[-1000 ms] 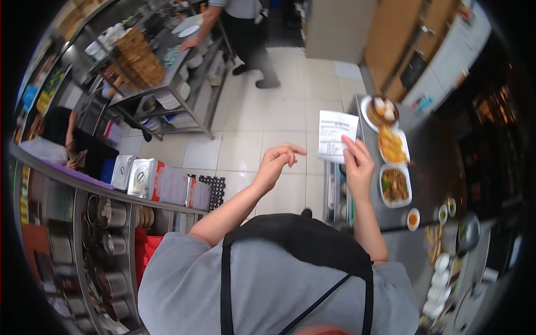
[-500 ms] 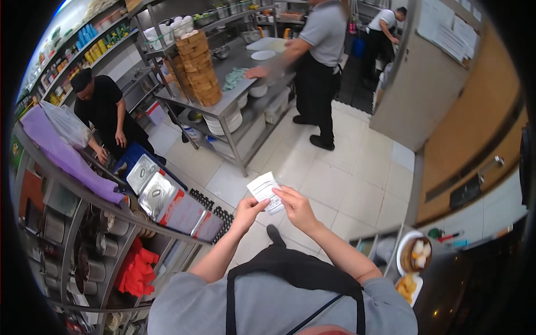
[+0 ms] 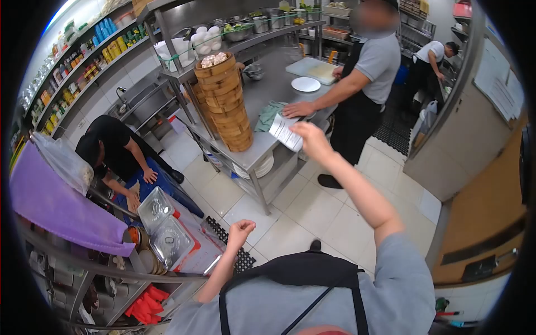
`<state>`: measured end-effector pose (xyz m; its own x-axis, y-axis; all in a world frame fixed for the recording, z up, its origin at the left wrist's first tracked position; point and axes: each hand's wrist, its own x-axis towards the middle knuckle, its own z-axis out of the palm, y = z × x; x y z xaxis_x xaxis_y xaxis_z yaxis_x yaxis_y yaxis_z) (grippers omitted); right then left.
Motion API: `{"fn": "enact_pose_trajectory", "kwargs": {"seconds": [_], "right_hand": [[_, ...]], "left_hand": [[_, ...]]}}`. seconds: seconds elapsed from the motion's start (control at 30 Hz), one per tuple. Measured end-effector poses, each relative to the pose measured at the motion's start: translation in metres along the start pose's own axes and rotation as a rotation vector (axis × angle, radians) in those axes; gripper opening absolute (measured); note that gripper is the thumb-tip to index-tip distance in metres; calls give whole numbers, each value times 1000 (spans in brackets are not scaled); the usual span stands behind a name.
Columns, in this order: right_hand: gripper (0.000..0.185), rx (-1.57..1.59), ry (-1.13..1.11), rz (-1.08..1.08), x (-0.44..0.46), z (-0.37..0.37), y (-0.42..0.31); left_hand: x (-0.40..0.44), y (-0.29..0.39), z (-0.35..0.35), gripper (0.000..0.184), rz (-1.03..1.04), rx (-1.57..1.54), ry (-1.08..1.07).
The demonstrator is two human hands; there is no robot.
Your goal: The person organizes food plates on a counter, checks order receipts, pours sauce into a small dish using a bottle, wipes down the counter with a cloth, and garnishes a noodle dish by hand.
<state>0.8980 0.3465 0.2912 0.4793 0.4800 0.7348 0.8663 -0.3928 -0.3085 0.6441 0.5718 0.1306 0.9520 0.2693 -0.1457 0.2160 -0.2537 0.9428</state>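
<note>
My right hand (image 3: 314, 140) is stretched forward and pinches a printed paper slip (image 3: 286, 133) by its edge. The slip hangs in front of the steel worktable's edge, close to a co-worker's hand (image 3: 298, 109) and a green cloth (image 3: 269, 115). Lower down and to the left, my left hand (image 3: 241, 231) is raised above the floor with its fingers curled together and nothing visible in them. Left of the slip, a tall stack of bamboo steamers (image 3: 224, 103) stands on the worktable (image 3: 279, 89).
A co-worker (image 3: 368, 72) in a grey shirt stands at the table, near a white plate (image 3: 306, 84) and cutting board (image 3: 312, 70). Another person (image 3: 120, 145) bends over a blue bin at left. Lidded metal containers (image 3: 170, 237) and a purple cloth (image 3: 61, 195) are nearby.
My left hand has let go of the slip and moved down. My right hand has carried the slip forward and up, toward the worktable. My view has shifted closer to the table.
</note>
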Motion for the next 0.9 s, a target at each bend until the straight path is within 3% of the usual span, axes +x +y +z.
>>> {"fn": "enact_pose_trajectory", "kwargs": {"seconds": [0.07, 0.1, 0.13, 0.17, 0.3, 0.37, 0.47, 0.5, 0.53, 0.7, 0.8, 0.9], "right_hand": [[27, -120, -19, -208, 58, 27, 87], [27, 43, -174, -132, 95, 33, 130], [31, -68, -76, -6, 133, 39, 164], [34, -80, 61, -50, 172, 26, 179], [40, 284, 395, 229, 346, 8, 304], [46, 573, 412, 344, 422, 7, 356], [47, 912, 492, 463, 516, 20, 422], [47, 887, 467, 517, 535, 17, 422], [47, 911, 482, 473, 570, 32, 454], [45, 1062, 479, 301, 662, 52, 478], [44, 1249, 547, 207, 681, 58, 470], [38, 1274, 583, 211, 676, 72, 456]], "left_hand": [[33, -36, 5, 18, -34, 36, 17], [48, -51, 6, 18, -64, 69, 21], [63, -59, 8, 18, -111, 65, 26], [77, -67, 10, 19, -158, 58, 32], [129, -173, 4, 20, -409, 223, 174], [139, -177, 9, 18, -602, -105, 311], [141, -134, 25, 16, -682, -374, 519], [140, -128, 31, 17, -740, -392, 579], [142, -104, 37, 17, -846, -202, 602], [124, -112, 87, 18, -916, -100, 800], [122, -97, 118, 20, -951, -115, 788], [120, -128, 144, 25, -910, -52, 760]]}}
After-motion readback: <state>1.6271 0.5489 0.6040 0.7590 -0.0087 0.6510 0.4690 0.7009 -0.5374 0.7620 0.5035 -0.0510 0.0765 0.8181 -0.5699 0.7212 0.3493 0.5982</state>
